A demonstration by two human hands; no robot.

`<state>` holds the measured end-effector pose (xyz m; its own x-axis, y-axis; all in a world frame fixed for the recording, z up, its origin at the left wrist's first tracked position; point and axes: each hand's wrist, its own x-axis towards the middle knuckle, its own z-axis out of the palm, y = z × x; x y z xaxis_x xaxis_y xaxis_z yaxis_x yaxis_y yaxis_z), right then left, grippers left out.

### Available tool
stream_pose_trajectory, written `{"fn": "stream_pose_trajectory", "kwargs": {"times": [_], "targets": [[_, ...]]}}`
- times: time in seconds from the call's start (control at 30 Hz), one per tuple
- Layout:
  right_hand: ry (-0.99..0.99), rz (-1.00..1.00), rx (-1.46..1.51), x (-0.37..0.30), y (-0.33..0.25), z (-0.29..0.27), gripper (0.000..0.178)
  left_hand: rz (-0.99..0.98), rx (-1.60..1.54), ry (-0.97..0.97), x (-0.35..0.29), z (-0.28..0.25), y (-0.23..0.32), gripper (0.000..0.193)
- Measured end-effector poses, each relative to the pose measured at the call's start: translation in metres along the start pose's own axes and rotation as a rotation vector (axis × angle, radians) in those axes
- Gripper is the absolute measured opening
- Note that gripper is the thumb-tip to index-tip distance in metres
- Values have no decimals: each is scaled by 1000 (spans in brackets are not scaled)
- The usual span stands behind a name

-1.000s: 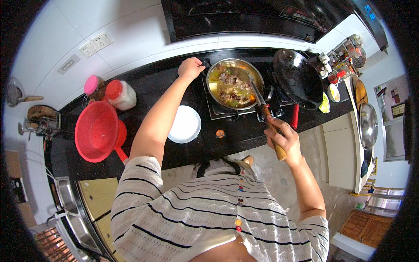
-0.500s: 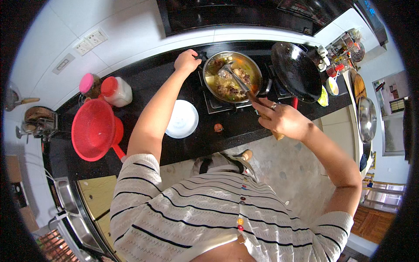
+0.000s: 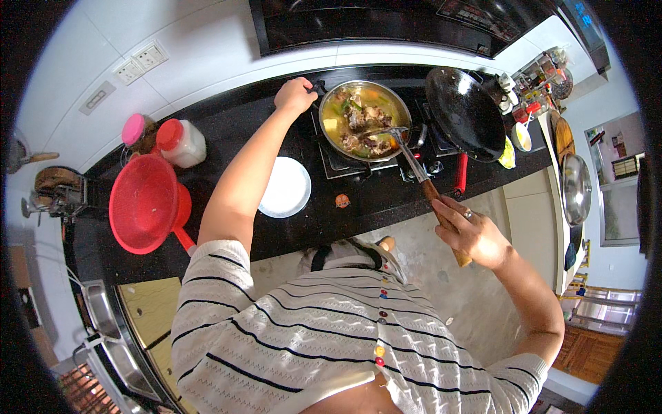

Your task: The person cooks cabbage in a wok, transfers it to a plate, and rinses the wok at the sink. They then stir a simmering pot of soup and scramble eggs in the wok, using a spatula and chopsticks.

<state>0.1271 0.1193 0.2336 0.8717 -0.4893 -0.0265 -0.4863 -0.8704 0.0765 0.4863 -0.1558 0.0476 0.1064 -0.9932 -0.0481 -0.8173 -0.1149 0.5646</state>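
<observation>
A steel pot (image 3: 405, 114) of yellowish broth, with chunks of meat, green pieces and a pale block in it, sits on the gas stove (image 3: 338, 164). At the pot's far left, my left hand (image 3: 295, 96) is closed around its dark side handle (image 3: 318, 88); the fingertips are partly hidden. My right hand (image 3: 476, 233) grips the wooden handle of a metal spatula (image 3: 416, 168). It slants from the pot's right front rim toward me, its head in the broth among the meat, partly covered.
A black wok (image 3: 465, 114) with a red handle stands right of the pot. On the counter at left are a white plate (image 3: 285, 188), a red plastic strainer (image 3: 145, 203) and two lidded jars (image 3: 181, 143). A bowl (image 3: 521, 137) and steel lid (image 3: 576, 189) are at right.
The spatula's head has moved from the pot's middle to its right front side. My right hand has drawn back toward me and slightly right. My left hand stays at the handle.
</observation>
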Motion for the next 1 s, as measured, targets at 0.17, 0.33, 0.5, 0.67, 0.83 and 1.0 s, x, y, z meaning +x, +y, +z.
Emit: {"fn": "stream_pose_trajectory", "kwargs": {"times": [0.17, 0.33, 0.5, 0.67, 0.83, 1.0], "targets": [[62, 16, 134, 12, -5, 10, 28, 27, 20, 14, 0, -2, -1, 33], [99, 21, 124, 32, 3, 39, 29, 22, 43, -5, 1, -2, 1, 31], [80, 73, 144, 34, 8, 57, 24, 70, 61, -9, 1, -2, 4, 30], [255, 210, 311, 30, 8, 26, 29, 58, 18, 21, -1, -3, -3, 28], [443, 345, 274, 36, 20, 36, 26, 159, -37, 328, -14, 2, -7, 25], [614, 550, 267, 55, 29, 75, 22, 235, -6, 282, -41, -21, 10, 30]]}}
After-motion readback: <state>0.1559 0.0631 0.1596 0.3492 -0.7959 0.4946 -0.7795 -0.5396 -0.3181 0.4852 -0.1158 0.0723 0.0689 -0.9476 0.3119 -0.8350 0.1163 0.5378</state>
